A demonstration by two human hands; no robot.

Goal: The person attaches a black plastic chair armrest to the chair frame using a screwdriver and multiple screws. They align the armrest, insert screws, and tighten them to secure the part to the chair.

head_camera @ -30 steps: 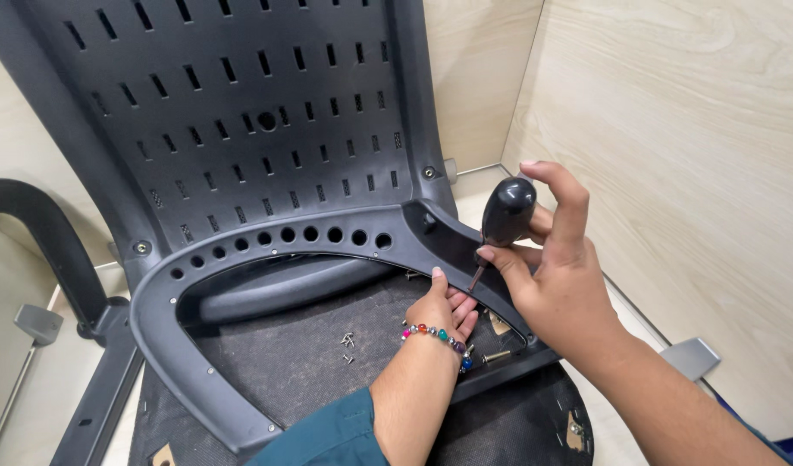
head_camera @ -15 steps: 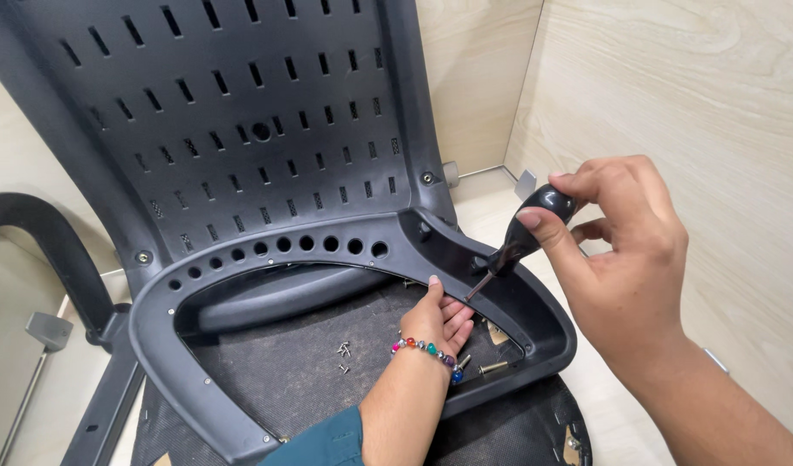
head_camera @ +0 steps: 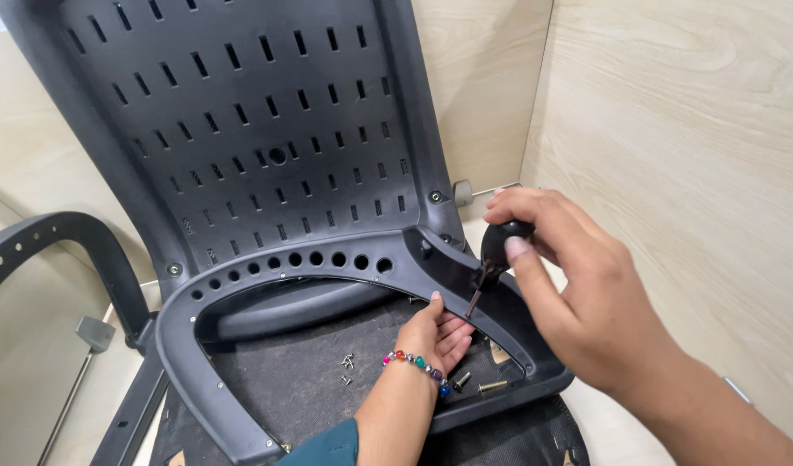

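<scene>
Item: black perforated plastic office-chair backrest point(head_camera: 241, 129) with curved black plastic lumbar frame point(head_camera: 310, 263), standing tilted over the dark fabric seat base point(head_camera: 275, 380).

Right hand point(head_camera: 577, 293): fingers closed round the rounded black handle of a dark-shafted screwdriver point(head_camera: 491, 259); the shaft angles down toward the inner edge of the frame, its tip hidden behind the left fingers.

Left hand point(head_camera: 435, 332), with a multicoloured bead bracelet point(head_camera: 418, 362) at the wrist: fingers half-curled, pressed under the frame's right-hand limb beside the tip; whether they pinch a fastener cannot be told.

Handling note: the step appears to be driving a screw into the frame. It would go best with the shaft in line with the screw hole, steady downward pressure, short turns from the palm, and the left fingers steadying the tip only until the thread bites.

Loose parts: small silver screws point(head_camera: 347, 362) and brass-coloured bolts point(head_camera: 491, 386) lying on the seat base, near the left hand.

Surroundings: a black curved plastic armrest piece point(head_camera: 60, 237) at left; pale wood-grain wall panels point(head_camera: 672, 129) meeting in a corner; light floor beneath.
</scene>
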